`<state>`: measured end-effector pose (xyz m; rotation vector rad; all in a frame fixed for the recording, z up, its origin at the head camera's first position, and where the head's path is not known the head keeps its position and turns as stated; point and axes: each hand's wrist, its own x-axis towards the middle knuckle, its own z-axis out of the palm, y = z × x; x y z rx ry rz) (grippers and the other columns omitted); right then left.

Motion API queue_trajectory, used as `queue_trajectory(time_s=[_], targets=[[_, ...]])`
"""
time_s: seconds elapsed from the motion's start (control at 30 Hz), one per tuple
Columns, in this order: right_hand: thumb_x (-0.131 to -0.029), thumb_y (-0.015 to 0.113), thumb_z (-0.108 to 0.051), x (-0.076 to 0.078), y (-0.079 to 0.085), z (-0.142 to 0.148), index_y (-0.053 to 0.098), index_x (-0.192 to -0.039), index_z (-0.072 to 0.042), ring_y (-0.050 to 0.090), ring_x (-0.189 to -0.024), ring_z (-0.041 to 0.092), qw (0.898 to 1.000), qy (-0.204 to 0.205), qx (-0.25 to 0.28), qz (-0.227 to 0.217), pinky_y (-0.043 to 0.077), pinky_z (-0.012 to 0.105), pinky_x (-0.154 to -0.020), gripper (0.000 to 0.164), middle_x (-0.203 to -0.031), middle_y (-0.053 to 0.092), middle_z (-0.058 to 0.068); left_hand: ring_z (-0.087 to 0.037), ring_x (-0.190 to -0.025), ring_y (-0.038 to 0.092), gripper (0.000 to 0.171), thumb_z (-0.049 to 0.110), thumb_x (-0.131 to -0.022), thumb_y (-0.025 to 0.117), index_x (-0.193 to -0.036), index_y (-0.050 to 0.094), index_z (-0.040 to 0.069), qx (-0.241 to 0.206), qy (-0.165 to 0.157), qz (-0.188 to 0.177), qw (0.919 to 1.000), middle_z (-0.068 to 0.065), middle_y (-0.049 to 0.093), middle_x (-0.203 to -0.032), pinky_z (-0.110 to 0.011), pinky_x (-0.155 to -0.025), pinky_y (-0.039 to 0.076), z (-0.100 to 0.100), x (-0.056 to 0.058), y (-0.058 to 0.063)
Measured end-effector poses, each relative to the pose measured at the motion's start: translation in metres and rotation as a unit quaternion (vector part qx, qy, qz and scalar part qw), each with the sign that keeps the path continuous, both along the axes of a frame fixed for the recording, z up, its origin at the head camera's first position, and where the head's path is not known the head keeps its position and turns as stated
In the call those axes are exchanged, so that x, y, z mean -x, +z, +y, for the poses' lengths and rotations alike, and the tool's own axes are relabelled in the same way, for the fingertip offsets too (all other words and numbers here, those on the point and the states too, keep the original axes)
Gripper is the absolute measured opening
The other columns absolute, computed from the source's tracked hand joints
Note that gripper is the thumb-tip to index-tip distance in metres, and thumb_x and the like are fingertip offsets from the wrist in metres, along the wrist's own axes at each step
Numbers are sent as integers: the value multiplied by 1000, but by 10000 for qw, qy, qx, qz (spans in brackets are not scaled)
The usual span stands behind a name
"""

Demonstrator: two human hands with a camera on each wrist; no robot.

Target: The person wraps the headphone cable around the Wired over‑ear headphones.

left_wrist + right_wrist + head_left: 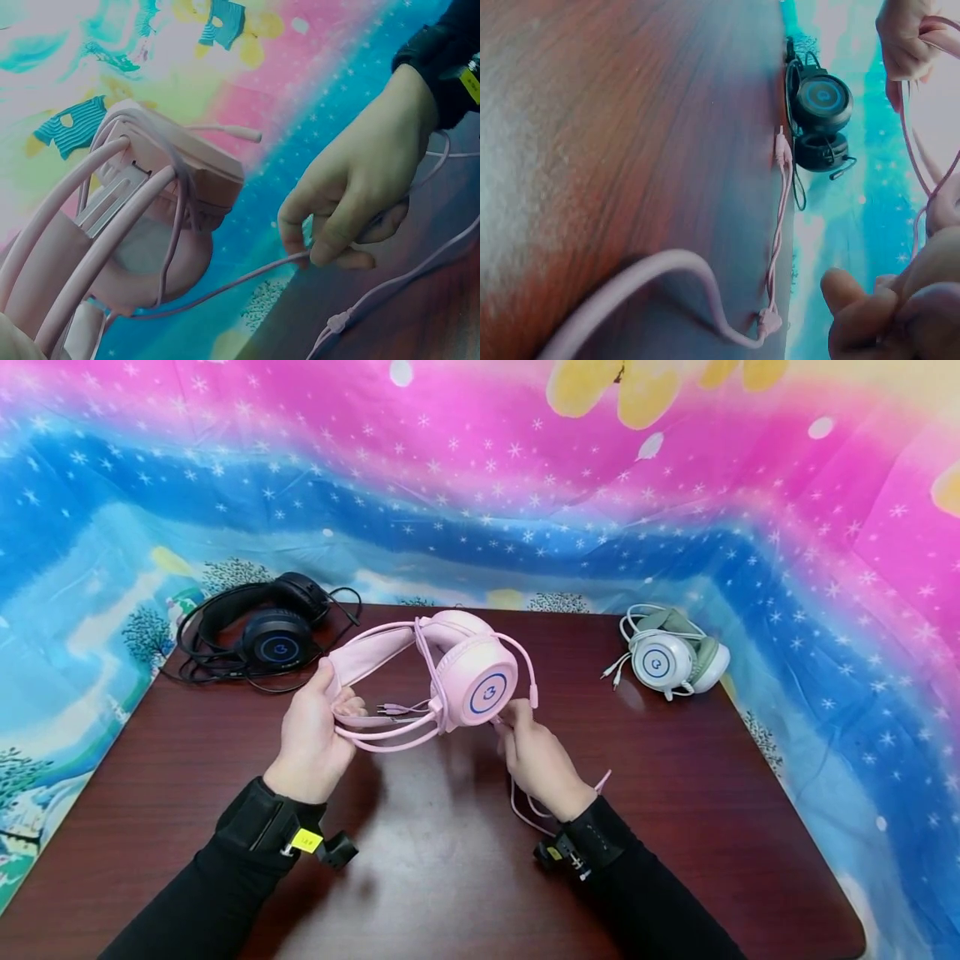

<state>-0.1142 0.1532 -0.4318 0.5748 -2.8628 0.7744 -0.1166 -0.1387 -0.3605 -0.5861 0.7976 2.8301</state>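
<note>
A pink headset (480, 681) with a boom microphone is held above the table by its headband. My left hand (311, 735) grips that headband, thumb on top. Pink cable is looped round the band and earcups. Just below the near earcup, my right hand (542, 756) pinches the pink cable (225, 289) between thumb and fingers. In the left wrist view this stretch of cable runs from the headset to the right hand (360, 172). The cable's plugs (781, 146) and its splitter (769, 322) show in the right wrist view.
A black headset (277, 635) lies at the back left of the brown table (450, 860), its cable coiled about it. At the back right sits a white headset (660, 656) with green pads and wrapped cable. A colourful patterned cloth (480, 485) hangs behind the table.
</note>
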Motion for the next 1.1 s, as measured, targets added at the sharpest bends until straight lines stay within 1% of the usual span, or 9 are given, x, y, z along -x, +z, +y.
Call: queue_trajectory(time_s=[0.13, 0.23, 0.33, 0.47, 0.53, 0.73, 0.8, 0.97, 1.1], targets=[[-116, 57, -20, -4, 4, -2, 64, -129, -10, 78, -91, 20, 9981, 546, -285, -43, 63, 45, -83, 19, -103, 79, 3, -9, -58, 31, 25, 43, -115, 49, -111, 38, 21, 192, 232, 54, 9995, 4, 28, -71, -15, -53, 34, 1, 1, -2], [-115, 58, -24, -10, 9, -6, 69, -131, -13, 79, -109, 22, 9912, 1150, -657, -60, 63, 47, -96, 22, -118, 80, 3, -8, -58, 31, 27, 43, -115, 48, -107, 38, 20, 462, 316, 78, 9984, 5, 29, -69, -15, -54, 34, 2, 2, -6], [-114, 60, -24, -16, 13, -12, 71, -131, -14, 78, -111, 21, 9812, 1649, -988, 161, 64, 46, -95, 22, -117, 80, 2, -8, -57, 31, 30, 44, -115, 47, -103, 37, 19, 627, 249, 98, 9977, 5, 29, -67, -15, -55, 33, 3, 2, -10], [-113, 62, -24, -23, 14, -18, 73, -135, -16, 78, -115, 20, 9693, 2026, -1278, 549, 65, 44, -94, 26, -123, 79, 2, -7, -55, 31, 31, 44, -117, 45, -102, 36, 18, 702, 76, 176, 9973, 5, 28, -67, -14, -54, 32, 6, -1, -13], [-113, 62, -24, -26, 16, -21, 73, -139, -16, 77, -118, 19, 9666, 2155, -1274, 552, 65, 44, -96, 29, -129, 78, 2, -7, -54, 31, 32, 43, -117, 45, -100, 37, 18, 842, 72, 249, 9961, 6, 28, -66, -15, -54, 31, 8, -2, -14], [-113, 62, -22, -33, 29, -20, 71, -139, -15, 77, -117, 17, 9642, 2294, -1183, 612, 64, 42, -97, 29, -129, 78, 0, -6, -51, 32, 45, 39, -118, 49, -79, 38, 19, 1825, 694, 592, 9790, 9, 30, -61, -17, -53, 30, 14, -3, -21], [-113, 61, -22, -35, 32, -20, 71, -139, -15, 77, -116, 16, 9640, 2274, -1202, 671, 64, 42, -95, 29, -129, 77, -1, -6, -50, 32, 49, 39, -118, 50, -74, 38, 19, 1953, 928, 692, 9739, 10, 31, -60, -16, -51, 30, 14, -2, -23], [-112, 62, -21, -38, 36, -22, 71, -140, -14, 77, -115, 17, 9607, 2354, -1257, 766, 65, 41, -93, 30, -129, 77, -1, -5, -49, 35, 48, 41, -116, 54, -75, 42, 19, 2208, 1194, 772, 9649, 9, 35, -60, -15, -48, 32, 16, -2, -27], [-112, 63, -23, -42, 39, -23, 73, -136, -16, 78, -106, 16, 9600, 2310, -1361, 807, 65, 40, -86, 27, -121, 78, -3, -7, -46, 35, 44, 40, -115, 58, -79, 48, 16, 2745, 1340, 906, 9479, 7, 35, -59, -17, -45, 36, 18, -3, -30]])
